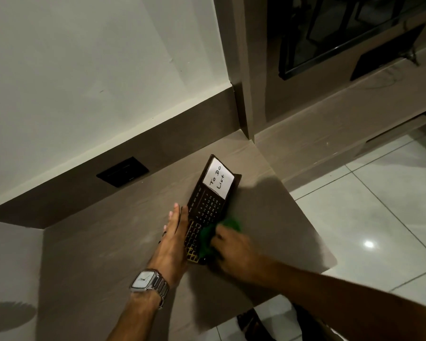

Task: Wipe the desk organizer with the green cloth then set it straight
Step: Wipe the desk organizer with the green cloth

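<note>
A dark brown desk organizer (207, 205) lies at an angle on the brown desk (108, 242). It has a white "To Do List" note at its far end and a calendar grid on its face. My left hand (174, 238), a silver watch on the wrist, rests flat with straight fingers against the organizer's left side. My right hand (231, 252) is closed on a bunched green cloth (208, 238) and presses it on the organizer's near right part. The cloth hides that part of the face, and my right hand is blurred.
A black socket plate (122, 171) sits in the brown upstand behind the desk. The desk's edge runs along the right, with glossy white floor tiles (379, 205) beyond. A dark framed panel (330, 38) leans on the brown shelf at the top right.
</note>
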Motion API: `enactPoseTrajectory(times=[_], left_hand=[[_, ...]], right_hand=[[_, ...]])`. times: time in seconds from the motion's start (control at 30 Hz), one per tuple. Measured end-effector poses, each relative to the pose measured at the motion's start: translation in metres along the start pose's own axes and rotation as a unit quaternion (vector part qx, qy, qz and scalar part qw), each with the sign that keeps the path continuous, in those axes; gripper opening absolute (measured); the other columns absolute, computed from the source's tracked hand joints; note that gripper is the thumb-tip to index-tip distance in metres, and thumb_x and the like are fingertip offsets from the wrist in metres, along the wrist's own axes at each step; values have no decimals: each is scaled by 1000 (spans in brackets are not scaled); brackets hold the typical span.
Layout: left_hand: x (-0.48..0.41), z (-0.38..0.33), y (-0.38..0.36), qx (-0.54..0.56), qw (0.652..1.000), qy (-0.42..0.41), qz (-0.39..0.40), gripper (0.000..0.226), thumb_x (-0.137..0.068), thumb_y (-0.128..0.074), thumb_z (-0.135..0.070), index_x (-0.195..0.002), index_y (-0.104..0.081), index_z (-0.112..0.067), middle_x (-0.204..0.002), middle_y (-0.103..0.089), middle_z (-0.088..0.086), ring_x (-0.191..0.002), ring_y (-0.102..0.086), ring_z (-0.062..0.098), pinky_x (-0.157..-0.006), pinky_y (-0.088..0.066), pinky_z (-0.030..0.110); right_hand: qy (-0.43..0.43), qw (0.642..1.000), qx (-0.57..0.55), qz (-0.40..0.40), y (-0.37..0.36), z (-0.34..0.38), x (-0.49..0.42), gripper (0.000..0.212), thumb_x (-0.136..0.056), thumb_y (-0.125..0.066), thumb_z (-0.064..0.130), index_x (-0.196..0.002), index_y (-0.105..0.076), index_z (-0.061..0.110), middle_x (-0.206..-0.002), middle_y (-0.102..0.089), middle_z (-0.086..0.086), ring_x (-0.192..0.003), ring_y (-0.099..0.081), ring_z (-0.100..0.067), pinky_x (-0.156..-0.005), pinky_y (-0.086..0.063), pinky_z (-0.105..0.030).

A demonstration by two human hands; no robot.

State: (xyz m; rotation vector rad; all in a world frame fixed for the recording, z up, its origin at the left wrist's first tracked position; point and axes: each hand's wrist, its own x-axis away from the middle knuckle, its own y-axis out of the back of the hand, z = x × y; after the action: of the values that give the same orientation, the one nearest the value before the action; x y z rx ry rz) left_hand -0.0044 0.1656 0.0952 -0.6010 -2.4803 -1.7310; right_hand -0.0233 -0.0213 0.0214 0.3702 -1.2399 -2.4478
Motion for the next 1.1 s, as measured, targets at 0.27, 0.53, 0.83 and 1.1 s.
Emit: enactPoseTrajectory(times=[0.27,0.53,0.83,1.1], left_hand=[[-15,9,-13,19,997,66,33,119,-72,-78,-33,-136,20,-55,-154,25,-19,-141,15,16,-114,-2,55],[-10,4,-7,20,999,43,19,131,-68,-78,-13,-133,27,-54,-153,27,-16,-143,8,24,-112,-10,52],[-7,-9,3,8,999,38,25,134,-71,-72,0,-120,38,-60,-154,27,-8,-143,10,27,-112,-13,54],[-9,-4,-2,-30,998,46,34,137,-69,-78,-7,-124,39,-53,-153,29,-7,-142,12,29,-111,-8,53]], right_hand=[[-214,949,5,-232,74,-61,-53,27,-75,-76,16,-98,-63,15,-96,-53,-6,-71,-51,-11,-56,-44,-22],[-64,995,11,-81,3,6,-8,28,-75,-75,23,-101,-67,16,-105,-56,-3,-90,-55,-17,-61,-49,-26],[82,996,-46,-11,-9,35,37,26,-71,-77,21,-95,-69,15,-98,-61,-8,-84,-60,-23,-53,-54,-29],[-235,940,55,-240,89,-72,-44,31,-83,-67,14,-113,-60,11,-117,-50,-13,-105,-46,-27,-83,-52,-41]])
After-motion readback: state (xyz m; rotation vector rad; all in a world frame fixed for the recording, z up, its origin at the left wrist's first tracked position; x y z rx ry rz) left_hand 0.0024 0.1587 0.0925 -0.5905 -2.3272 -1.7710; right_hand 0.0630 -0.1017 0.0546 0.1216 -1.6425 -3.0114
